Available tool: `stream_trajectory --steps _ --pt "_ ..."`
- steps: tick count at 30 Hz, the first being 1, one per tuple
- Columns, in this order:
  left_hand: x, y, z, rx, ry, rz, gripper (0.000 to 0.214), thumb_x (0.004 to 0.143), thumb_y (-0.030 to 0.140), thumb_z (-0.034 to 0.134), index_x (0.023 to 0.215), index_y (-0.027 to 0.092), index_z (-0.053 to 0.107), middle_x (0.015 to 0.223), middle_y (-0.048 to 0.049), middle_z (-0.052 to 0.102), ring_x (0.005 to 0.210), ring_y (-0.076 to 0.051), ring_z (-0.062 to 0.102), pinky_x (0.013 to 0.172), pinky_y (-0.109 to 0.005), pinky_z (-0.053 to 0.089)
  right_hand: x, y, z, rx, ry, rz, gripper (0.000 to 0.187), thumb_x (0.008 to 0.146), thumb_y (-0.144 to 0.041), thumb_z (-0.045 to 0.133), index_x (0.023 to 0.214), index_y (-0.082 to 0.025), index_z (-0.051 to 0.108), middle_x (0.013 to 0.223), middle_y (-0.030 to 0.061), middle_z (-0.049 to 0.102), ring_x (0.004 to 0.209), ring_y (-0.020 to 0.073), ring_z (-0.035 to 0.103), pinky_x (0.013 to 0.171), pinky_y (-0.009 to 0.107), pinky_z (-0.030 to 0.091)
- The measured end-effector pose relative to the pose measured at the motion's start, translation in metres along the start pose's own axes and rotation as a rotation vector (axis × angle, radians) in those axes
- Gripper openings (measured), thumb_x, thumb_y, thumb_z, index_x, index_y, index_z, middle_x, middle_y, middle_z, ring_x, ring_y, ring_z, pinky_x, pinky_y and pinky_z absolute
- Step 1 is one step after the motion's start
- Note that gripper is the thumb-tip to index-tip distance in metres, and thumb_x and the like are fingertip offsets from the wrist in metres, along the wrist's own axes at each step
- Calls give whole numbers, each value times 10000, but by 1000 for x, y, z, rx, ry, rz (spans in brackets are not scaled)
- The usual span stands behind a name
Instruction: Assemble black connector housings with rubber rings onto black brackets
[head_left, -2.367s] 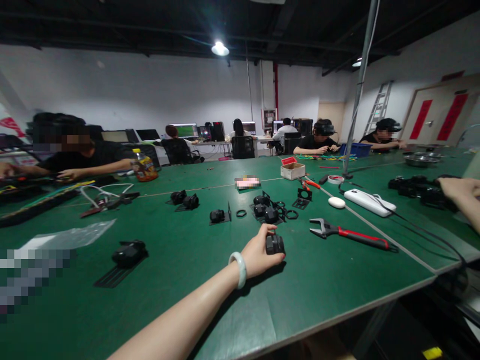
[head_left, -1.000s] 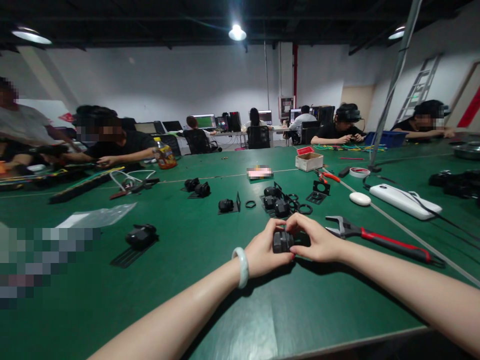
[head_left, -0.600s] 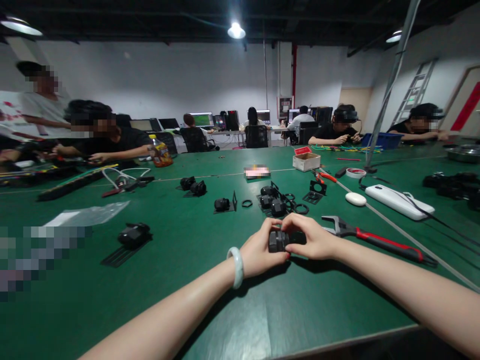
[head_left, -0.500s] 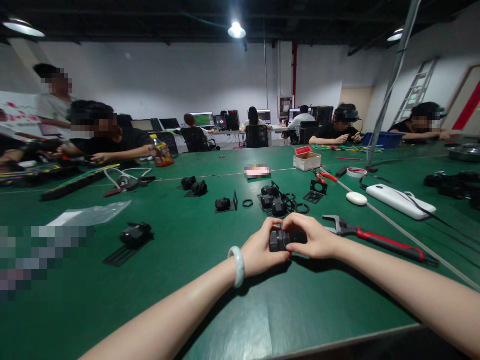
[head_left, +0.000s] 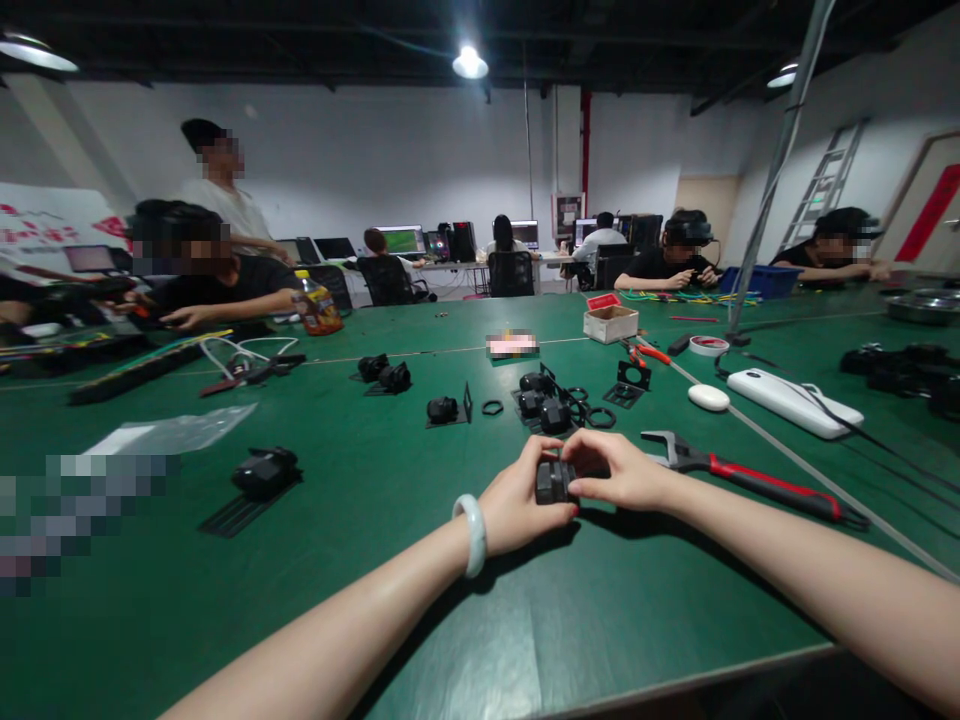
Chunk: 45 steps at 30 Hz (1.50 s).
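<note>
Both my hands meet over a small black plastic connector part (head_left: 553,482) resting on the green table (head_left: 375,520). My left hand (head_left: 517,505), with a pale bangle on the wrist, wraps its fingers round the part's left side. My right hand (head_left: 619,477) pinches the part's right end with thumb and fingers. A cluster of similar black parts and rings (head_left: 551,405) lies just beyond my hands.
A red-handled adjustable wrench (head_left: 742,478) lies right of my hands. Further right are a white power strip (head_left: 795,402) and a white oval object (head_left: 709,397). Black parts (head_left: 262,472) and a clear bag (head_left: 176,432) lie to the left. Several other people sit around the table.
My right hand came in from the right and joined the left on the black part. Since then both hands stay on it with small finger shifts. A person at far left has walked rightward.
</note>
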<state>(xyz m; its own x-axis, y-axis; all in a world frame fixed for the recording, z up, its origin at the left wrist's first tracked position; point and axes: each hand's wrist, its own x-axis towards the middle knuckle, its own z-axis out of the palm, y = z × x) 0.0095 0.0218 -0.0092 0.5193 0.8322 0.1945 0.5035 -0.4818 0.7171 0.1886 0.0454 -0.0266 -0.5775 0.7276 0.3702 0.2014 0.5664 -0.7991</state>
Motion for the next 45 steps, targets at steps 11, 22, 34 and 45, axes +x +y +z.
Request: stream_trajectory --steps 11,22,34,45 --pt "0 -2 1 19 10 11 537 603 256 600 1084 207 366 982 -26 514 811 -163 525 738 -293 421 0 2 2 97 -2 76 260 665 -226 595 899 -157 506 849 25 553 756 138 530 686 271 424" --pt "-1 -2 -1 49 -3 15 546 610 277 605 1092 212 358 991 -28 510 816 -162 521 734 -286 418 2 4 2 151 -14 136 238 666 -220 592 878 -155 505 819 20 541 743 134 511 679 269 413" --pt "-1 -3 -1 54 -12 25 539 623 281 596 1096 210 347 994 -26 501 814 -158 516 725 -279 418 3 2 2 161 -3 153 228 665 -224 588 869 -156 513 820 19 538 740 137 506 689 273 406" --pt "-1 -2 -1 53 -3 19 535 620 220 595 1089 212 339 972 -15 520 820 -160 518 731 -280 414 3 -3 0 78 -24 134 196 686 -209 555 862 -163 482 787 8 519 707 124 490 671 252 405"
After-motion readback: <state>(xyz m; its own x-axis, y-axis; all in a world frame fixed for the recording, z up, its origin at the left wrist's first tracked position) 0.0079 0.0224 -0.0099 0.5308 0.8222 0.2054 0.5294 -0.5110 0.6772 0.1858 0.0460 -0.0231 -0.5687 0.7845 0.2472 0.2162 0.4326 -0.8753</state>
